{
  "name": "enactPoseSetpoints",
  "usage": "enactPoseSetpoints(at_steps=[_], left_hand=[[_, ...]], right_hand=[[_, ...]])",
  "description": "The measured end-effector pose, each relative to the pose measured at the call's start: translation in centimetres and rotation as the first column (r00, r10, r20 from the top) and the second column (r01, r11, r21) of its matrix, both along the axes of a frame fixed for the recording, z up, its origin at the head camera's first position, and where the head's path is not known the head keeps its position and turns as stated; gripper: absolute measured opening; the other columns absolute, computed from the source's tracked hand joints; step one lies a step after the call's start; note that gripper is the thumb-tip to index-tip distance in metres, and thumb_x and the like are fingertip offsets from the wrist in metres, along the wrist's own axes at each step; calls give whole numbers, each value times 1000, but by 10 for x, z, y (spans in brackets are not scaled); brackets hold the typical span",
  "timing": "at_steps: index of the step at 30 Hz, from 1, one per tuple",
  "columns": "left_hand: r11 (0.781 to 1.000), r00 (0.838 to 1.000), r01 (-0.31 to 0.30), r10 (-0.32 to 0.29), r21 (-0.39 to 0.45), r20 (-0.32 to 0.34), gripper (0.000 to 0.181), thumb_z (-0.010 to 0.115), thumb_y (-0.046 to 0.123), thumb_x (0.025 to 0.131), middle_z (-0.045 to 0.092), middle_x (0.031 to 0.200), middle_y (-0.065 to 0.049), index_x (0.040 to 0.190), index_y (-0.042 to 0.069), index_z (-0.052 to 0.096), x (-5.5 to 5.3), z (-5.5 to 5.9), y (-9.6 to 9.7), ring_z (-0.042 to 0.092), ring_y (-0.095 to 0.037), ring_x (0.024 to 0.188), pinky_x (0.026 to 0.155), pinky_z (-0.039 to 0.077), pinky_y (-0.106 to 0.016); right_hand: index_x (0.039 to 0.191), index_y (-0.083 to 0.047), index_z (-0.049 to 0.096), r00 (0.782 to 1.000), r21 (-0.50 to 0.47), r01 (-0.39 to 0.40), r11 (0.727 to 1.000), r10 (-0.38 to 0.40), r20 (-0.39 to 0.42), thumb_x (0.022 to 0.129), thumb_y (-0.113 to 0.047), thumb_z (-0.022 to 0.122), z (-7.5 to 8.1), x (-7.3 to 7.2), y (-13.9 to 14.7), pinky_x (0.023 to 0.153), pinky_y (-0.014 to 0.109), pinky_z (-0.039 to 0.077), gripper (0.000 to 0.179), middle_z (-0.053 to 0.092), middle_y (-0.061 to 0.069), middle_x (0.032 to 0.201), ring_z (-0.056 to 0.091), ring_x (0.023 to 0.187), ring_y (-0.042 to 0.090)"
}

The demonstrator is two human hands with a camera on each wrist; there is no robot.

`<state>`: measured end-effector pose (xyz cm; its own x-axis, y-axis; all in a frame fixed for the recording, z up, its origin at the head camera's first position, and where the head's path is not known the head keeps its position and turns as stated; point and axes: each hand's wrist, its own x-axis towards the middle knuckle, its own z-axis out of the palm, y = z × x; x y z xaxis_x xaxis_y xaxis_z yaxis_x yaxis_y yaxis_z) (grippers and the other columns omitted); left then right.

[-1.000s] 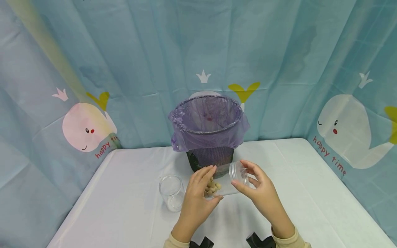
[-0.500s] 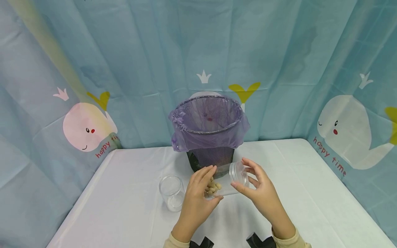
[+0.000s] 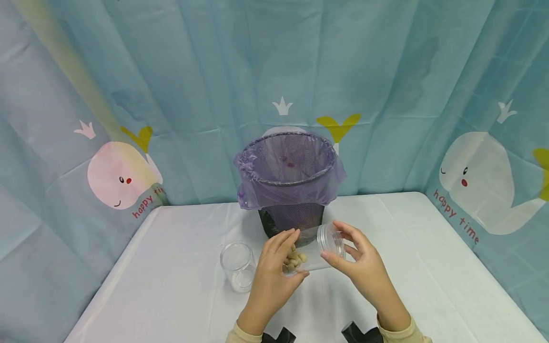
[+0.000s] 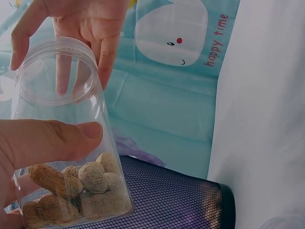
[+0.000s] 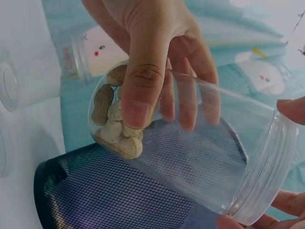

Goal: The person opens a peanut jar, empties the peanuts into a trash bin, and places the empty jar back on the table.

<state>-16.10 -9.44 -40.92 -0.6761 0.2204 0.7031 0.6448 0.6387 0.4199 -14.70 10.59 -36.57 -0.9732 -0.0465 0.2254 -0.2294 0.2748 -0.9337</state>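
Note:
Tilted nearly onto its side above the table, a clear jar (image 3: 315,257) holds peanuts (image 3: 294,259) in its lower end. My left hand (image 3: 273,274) grips that end, thumb on one side and fingers on the other. At the mouth end is a clear ribbed rim or lid (image 5: 267,174); the transparent material makes the two hard to tell apart. My right hand (image 3: 364,264) holds this end between thumb and fingers. In the left wrist view the peanuts (image 4: 93,176) lie heaped at the jar's bottom, below my left thumb (image 4: 57,138).
A second clear jar (image 3: 237,267) stands upright left of my left hand. Behind the hands is a black mesh bin (image 3: 296,214) lined with a purple bag (image 3: 291,190). A white-covered table (image 3: 171,286) lies below, with a blue printed curtain (image 3: 193,95) around it.
The fingers of my right hand shift slightly around the jar's mouth end. My left hand, the jar and the peanuts stay in place.

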Motion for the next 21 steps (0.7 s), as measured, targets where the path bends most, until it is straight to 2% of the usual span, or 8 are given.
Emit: enactPoseSetpoints(at_steps=[7,11,12,15,18,21], left_hand=[[1000,1000,10,-10,8,11,97,98,8,54,60,136,-8,140,18,55,1,0,0,53,-25,128,103,53,-42],[1000,1000,18,-19,13,16,97,97,7,54,60,136,-8,141,19,55,1,0,0,53,-25,128,103,53,-42],[1000,1000,20,-21,13,16,97,97,7,54,60,136,-8,141,18,55,1,0,0,53,-25,128,103,53,-43],[1000,1000,22,-22,10,15,96,97,7,54,60,136,-9,140,17,55,1,0,-1,53,-25,128,103,53,-43],[1000,1000,15,-15,7,17,95,97,7,54,60,136,-8,140,15,56,0,1,-1,53,-25,128,103,53,-43],[1000,1000,9,-9,10,28,94,97,7,55,59,136,-7,139,14,57,0,1,-2,53,-26,128,104,53,-44]], right_hand=[[146,-9,46,998,5,-50,999,50,-43,88,-14,75,-1,1,3,112,52,40,65,46,11,149,42,135,27],[146,-8,46,997,4,-61,998,61,-57,88,-13,76,-1,1,4,112,50,40,66,45,11,150,41,135,25],[146,-7,46,996,4,-62,998,62,-59,87,-13,76,-1,1,5,113,48,41,66,46,11,149,41,135,24],[146,-8,46,997,1,-54,999,54,-64,87,-13,76,0,1,6,111,27,45,66,47,10,148,43,132,18],[145,-8,47,997,-13,-46,999,45,-66,87,-13,76,0,1,8,104,8,41,65,48,10,146,45,129,15],[145,-7,46,997,-31,-40,999,38,-62,87,-12,76,1,2,9,101,2,39,65,48,12,145,46,129,19]])
